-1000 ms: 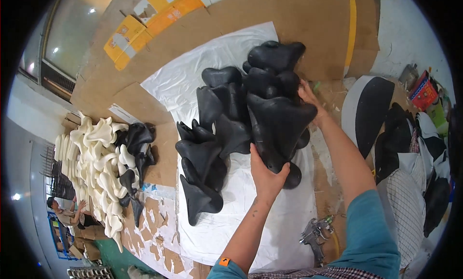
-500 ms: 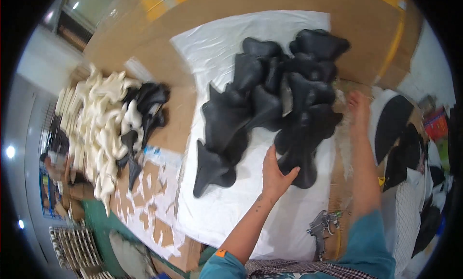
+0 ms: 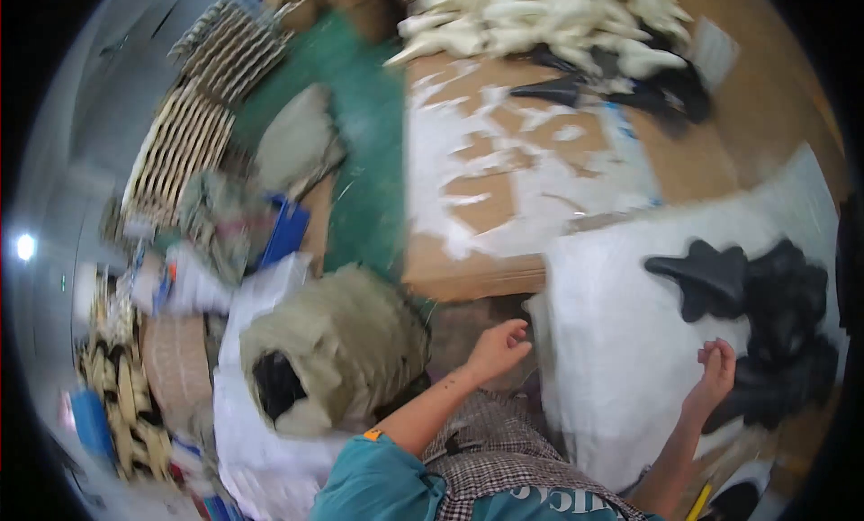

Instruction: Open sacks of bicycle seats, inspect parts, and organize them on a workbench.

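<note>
My left hand [image 3: 498,346] hovers with loosely curled fingers at the left edge of a white sheet [image 3: 621,341] and holds nothing. My right hand [image 3: 715,377] lies over the sheet, its fingertips just beside a heap of black moulded pieces [image 3: 765,314]. It holds nothing either. The black heap sits at the sheet's right side, and one pointed piece sticks out to the left.
A cardboard-covered table [image 3: 504,188] carries white paint patches and, at its far end, a pile of white moulded pieces [image 3: 540,17] with some black ones [image 3: 648,89]. An olive sack [image 3: 333,341] stands at my left on the green floor [image 3: 360,161]. Stacked slatted racks [image 3: 189,125] stand further left.
The view has swung left and down. Both hands have let go of the black piece they held upright and drawn back; the left one now sits at the sheet's edge.
</note>
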Demonstrator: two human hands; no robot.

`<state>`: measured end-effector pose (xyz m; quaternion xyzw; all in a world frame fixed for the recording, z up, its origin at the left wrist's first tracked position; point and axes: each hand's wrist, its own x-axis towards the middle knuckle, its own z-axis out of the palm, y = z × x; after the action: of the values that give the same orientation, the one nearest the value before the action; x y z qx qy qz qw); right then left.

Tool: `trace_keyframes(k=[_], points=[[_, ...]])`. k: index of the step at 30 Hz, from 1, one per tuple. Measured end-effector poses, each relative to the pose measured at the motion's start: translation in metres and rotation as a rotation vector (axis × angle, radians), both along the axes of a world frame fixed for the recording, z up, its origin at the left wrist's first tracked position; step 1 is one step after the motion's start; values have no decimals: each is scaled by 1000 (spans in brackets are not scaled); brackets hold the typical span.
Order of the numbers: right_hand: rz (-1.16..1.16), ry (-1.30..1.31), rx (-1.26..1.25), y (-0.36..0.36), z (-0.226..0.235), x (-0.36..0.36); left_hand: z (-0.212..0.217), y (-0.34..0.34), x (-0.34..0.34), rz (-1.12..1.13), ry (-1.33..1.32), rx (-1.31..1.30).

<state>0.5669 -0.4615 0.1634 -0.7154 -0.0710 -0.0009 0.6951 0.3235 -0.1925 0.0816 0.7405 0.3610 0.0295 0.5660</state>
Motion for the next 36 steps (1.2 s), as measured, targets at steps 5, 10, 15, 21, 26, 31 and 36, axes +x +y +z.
trace_keyframes(k=[5, 10, 15, 21, 26, 31, 36], points=[[565, -29, -82, 187, 10, -74, -24, 76, -165, 540, -56, 5], [1070, -15, -259, 351, 4, -208, -53, 108, -336, 1078, -137, -20], [1578, 152, -218, 461, -29, -409, -68, 122, -483, 1578, -288, 6], [2180, -340, -398, 504, -90, -618, -96, 110, -565, 2035, -411, -241], [2578, -1297, -367, 520, -176, -675, -145, 101, -568, 2095, -410, -353], [2358, -1783, -566, 570, -184, -663, -172, 100, -563, 2040, -436, -118], [1894, -2052, -1090, 652, -148, -642, -164, 133, -532, 1833, -211, -230]])
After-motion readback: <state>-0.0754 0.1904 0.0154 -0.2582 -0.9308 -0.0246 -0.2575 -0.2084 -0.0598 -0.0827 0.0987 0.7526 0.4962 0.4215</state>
